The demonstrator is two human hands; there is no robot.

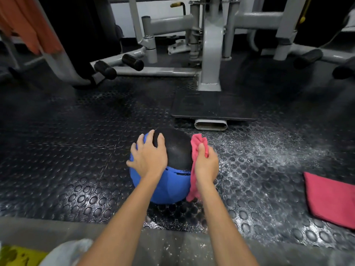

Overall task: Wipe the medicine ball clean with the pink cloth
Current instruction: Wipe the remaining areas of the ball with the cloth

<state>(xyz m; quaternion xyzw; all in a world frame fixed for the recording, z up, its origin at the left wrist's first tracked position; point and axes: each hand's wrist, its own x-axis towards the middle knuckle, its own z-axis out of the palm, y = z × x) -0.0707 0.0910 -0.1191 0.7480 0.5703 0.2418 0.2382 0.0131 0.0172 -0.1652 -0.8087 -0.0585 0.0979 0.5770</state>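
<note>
Blue and black panels are being shown by the one medicine ball [167, 185], which is being rested on the studded black rubber floor [76, 150], near the middle of the view. Being round, it is offering no long axis; its black panel is being turned upward and away, its blue panel toward the person. A small dark marking is being shown on the blue panel at the seam, but it cannot be read.

Two hands are being used. The left hand [148, 158] is being laid flat over the top left of the ball, fingers spread and uncurled, grasping nothing. The right hand [206, 166] is being clenched around the pink cloth [197, 143], which is being pressed against the ball's right side, its length running from far to near, with the near end hanging toward the floor.

Two pink cloths are being counted: the held one and a folded cloth [330, 198] being left on the floor well to the right. One orange cloth [32, 25] is being hung at upper left. A grey machine [211, 45] with a black footplate [211, 106] is being seen beyond the ball.
</note>
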